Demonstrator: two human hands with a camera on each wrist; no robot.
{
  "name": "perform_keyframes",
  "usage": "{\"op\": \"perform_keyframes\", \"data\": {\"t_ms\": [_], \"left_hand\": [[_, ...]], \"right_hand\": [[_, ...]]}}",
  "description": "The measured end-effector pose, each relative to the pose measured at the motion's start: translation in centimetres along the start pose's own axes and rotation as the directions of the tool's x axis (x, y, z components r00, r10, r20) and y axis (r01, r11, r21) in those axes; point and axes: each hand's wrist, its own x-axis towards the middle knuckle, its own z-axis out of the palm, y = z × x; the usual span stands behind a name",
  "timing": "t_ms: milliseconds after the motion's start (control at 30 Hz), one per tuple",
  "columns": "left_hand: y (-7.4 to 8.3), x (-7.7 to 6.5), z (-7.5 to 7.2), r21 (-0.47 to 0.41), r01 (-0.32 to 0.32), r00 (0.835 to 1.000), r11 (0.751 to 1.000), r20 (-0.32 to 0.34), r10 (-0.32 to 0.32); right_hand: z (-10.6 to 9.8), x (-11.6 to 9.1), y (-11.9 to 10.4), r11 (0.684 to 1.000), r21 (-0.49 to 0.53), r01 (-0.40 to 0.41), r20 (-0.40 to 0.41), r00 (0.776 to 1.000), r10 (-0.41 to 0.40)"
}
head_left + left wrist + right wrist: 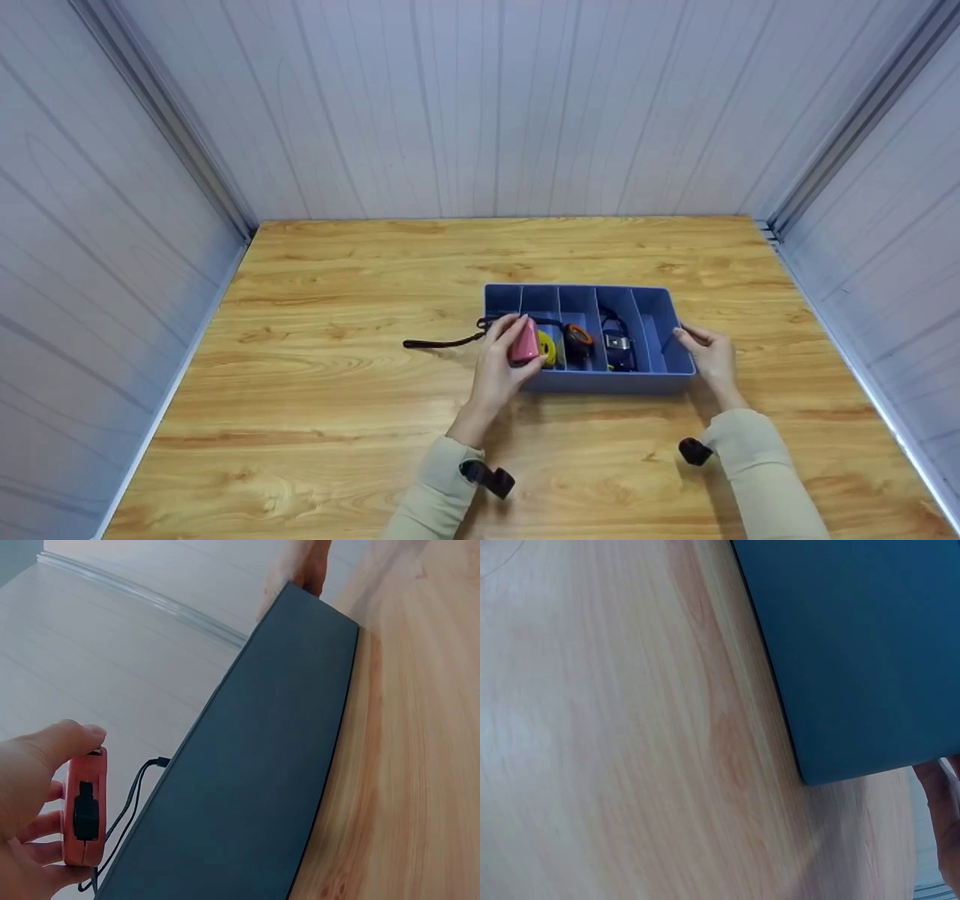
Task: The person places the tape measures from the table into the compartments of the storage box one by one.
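My left hand (499, 367) holds a pink tape measure (526, 343) above the left end of a blue divided box (607, 383). In the left wrist view, the tape measure (84, 810) shows its edge with a black part, and the thumb rests on its top. A black wrist strap (442, 344) trails left past the box. My right hand (711, 364) grips the box's right end wall, thumb at the rim; in the right wrist view only some fingers (943, 817) show beside the box (870, 660).
Inside the box, in separate compartments, lie a yellow tape measure (548, 349), an orange-and-black tape measure (578, 341) and a dark tape measure (619, 351) with a black strap. The box stands on a wood-grain table (337, 405), with pale panel walls (465, 112) at the back and sides.
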Motion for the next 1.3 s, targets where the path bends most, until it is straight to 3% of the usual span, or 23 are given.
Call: {"op": "perform_keyframes", "data": {"t_ms": [100,300,600,800,1000,1300], "left_hand": [[0.1,0.1,0.5,0.006,-0.003,1.0,1.0,0.009,0.003],[0.4,0.3,1.5,-0.003,-0.006,1.0,1.0,0.013,0.006],[1.0,0.5,3.1,-0.033,0.027,0.998,0.999,0.052,-0.025],[1.5,0.7,4.0,-0.035,0.021,0.997,0.999,0.071,-0.018],[2.2,1.0,4.9,-0.017,0.012,0.996,1.0,0.087,-0.011],[3.1,1.7,6.3,0.006,-0.03,0.993,1.0,0.112,0.029]], "right_hand": [[-0.2,-0.5,-1.4,0.999,0.026,-0.023,0.0,1.0,0.023],[0.0,-1.2,-2.9,1.0,-0.009,0.023,-0.022,0.999,-0.023],[0.1,-1.3,-2.7,0.998,0.065,-0.009,-0.029,1.0,0.01],[0.0,-0.9,-1.6,0.992,0.127,0.017,0.005,1.0,-0.018],[0.1,-1.3,-2.6,0.998,0.059,-0.022,-0.031,0.999,0.024],[-0.1,-1.2,-2.9,0.999,-0.037,-0.039,-0.011,0.999,0.039]]}}
